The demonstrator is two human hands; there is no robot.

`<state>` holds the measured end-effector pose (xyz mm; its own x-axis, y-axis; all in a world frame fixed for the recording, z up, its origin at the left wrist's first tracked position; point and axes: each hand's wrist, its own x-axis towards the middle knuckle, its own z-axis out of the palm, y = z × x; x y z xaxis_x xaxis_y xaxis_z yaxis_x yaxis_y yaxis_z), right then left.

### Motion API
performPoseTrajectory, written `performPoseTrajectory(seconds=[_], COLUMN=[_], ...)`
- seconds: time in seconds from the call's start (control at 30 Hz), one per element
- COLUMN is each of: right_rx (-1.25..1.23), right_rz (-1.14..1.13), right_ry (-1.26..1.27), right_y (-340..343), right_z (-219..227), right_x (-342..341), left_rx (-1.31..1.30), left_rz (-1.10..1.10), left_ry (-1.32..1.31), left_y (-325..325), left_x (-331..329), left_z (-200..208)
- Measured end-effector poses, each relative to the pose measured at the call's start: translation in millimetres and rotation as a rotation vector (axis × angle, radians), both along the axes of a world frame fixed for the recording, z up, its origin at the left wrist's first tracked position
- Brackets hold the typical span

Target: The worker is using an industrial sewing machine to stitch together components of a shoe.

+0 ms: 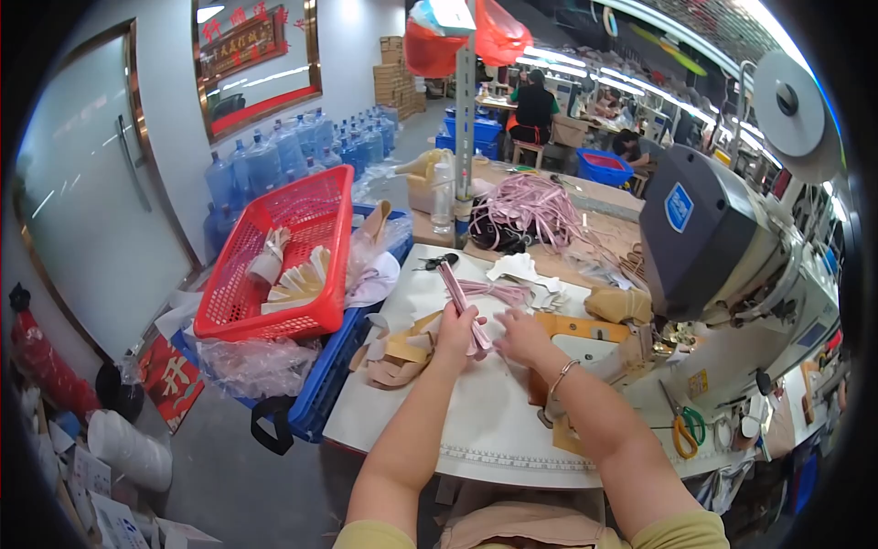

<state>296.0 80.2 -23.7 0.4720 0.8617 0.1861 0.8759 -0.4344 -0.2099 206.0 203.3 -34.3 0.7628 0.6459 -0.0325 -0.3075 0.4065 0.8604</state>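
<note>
My left hand (455, 331) is closed around a bundle of narrow pink strips (455, 291), which stands up slantwise out of the fist, its lower end showing below. Close to its right, my right hand (525, 337) is over the white table top with its fingers loosely bent and apart, and I see nothing held in it. Just beyond both hands lies another bunch of pink strips (498, 292). White scraps (526, 271) rest behind that bunch. Beige and tan strip pieces (402, 357) are heaped left of my left hand.
A sewing machine (704, 220) stands at the right, with orange-handled scissors (682, 432) near its base. On the left, a red basket (274, 325) with pale strip bundles sits above a blue crate (315, 407). A pink strip pile (530, 210) lies beyond the table. People work farther back.
</note>
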Motion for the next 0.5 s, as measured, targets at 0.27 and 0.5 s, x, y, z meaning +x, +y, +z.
performPoseTrajectory(seconds=[0.27,0.5], right_rx=[0.285,0.569], right_rz=[-0.146,-0.527], right_ry=[0.164,0.012], right_y=[31.7,89.3], right_z=[20.9,2.1], right_x=[23.3,171.6], left_rx=[0.151,0.133], left_rz=[0.128,0.121], left_ry=[0.096,0.179], left_y=[6.6,-10.3], left_x=[6.1,11.8], left_z=[-29.8,-26.5])
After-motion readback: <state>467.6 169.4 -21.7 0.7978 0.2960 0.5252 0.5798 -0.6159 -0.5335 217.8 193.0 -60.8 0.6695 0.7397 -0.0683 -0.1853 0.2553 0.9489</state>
